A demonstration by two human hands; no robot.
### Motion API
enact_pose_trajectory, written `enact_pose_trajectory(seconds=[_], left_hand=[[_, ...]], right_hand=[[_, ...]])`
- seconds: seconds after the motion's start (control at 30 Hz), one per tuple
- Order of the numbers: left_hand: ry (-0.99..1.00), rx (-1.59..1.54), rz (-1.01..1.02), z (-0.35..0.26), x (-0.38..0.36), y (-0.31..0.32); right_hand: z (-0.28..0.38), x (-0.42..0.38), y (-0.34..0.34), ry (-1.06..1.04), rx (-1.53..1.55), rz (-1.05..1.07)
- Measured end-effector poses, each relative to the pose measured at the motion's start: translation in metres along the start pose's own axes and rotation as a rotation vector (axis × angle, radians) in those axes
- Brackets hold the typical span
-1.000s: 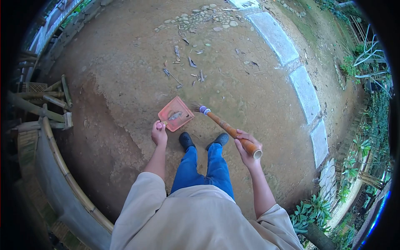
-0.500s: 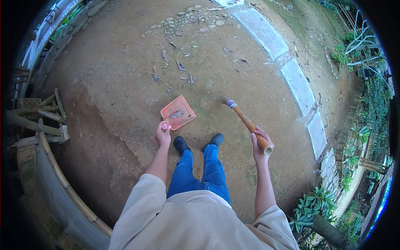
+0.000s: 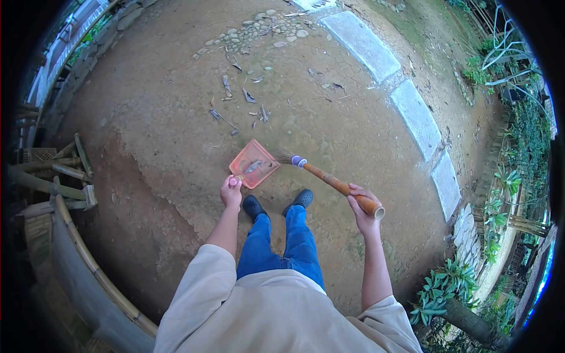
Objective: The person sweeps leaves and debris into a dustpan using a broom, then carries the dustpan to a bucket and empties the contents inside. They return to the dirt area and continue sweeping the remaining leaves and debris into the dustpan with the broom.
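Note:
My left hand (image 3: 231, 192) is closed around the handle of a pink plastic dustpan (image 3: 244, 160), low over the dirt ground in front of my feet. A greyish dry leaf (image 3: 253, 166) lies in the pan. My right hand (image 3: 365, 210) grips the thick wooden handle of a stick broom (image 3: 329, 180), bound with purple and white near its bristles. The broom points left, and its bristle tips overlap the right edge of the dustpan in this view. Beyond the pan, several dry leaves (image 3: 248, 96) and a twig lie scattered on the ground.
Pale stone slabs (image 3: 416, 117) curve along the right side, with green plants (image 3: 447, 288) past them. A patch of small stones (image 3: 259, 32) is set in the soil ahead. Bamboo railing (image 3: 97, 267) and poles stand at the left. My dark clogs (image 3: 254, 207) are just below the dustpan.
The broom has swung left, bringing its bristles from bare ground to the dustpan's right edge. The dustpan has shifted and turned slightly, with the leaf still in it.

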State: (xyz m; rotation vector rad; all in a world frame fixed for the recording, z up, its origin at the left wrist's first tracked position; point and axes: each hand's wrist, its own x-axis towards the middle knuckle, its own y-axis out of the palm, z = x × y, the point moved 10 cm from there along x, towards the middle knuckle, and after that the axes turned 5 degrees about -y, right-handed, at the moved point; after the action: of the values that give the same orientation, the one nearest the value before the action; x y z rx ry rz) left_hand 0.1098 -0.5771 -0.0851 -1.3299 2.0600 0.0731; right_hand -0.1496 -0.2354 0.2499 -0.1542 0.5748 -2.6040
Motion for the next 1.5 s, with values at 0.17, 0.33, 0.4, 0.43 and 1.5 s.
enact_pose_trajectory(seconds=[0.17,0.33,0.4,0.43,1.5], left_hand=[[-0.005,0.010,-0.029,-0.009,-0.008,-0.015],[0.027,-0.075,-0.033,-0.010,-0.008,-0.029],[0.020,-0.091,-0.028,-0.014,-0.007,-0.034],[0.016,-0.078,-0.023,-0.017,-0.008,-0.039],[0.014,-0.153,-0.420,-0.057,0.065,-0.156]], right_hand=[[0.025,-0.010,-0.006,0.049,0.094,-0.041],[0.043,-0.004,0.006,-0.032,0.013,-0.017],[0.052,0.000,0.015,-0.060,-0.015,-0.003],[0.057,0.000,0.020,-0.074,-0.028,0.004],[0.067,0.183,0.231,-0.396,-0.068,0.350]])
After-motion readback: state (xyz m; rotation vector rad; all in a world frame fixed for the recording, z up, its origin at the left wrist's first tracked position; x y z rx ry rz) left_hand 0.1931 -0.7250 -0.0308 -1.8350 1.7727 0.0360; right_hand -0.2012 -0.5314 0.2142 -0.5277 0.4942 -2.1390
